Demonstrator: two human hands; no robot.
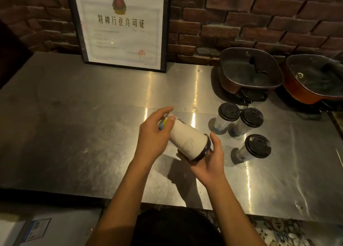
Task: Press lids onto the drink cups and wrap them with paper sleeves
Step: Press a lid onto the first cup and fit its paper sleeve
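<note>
A drink cup lies tilted in the air above the steel table, its black lid pointing toward me and to the right. A white paper sleeve with a faint line drawing covers most of its body; a bit of coloured print shows at the cup's base. My left hand wraps the base end over the sleeve. My right hand cups the lid end from below. Three lidded clear cups stand upright to the right: one, another beside it, and a nearer one.
Two lidded electric pots stand at the back right, one and one. A framed certificate leans against the brick wall. A thin stick lies at the right edge. A white appliance sits below the table's front edge.
</note>
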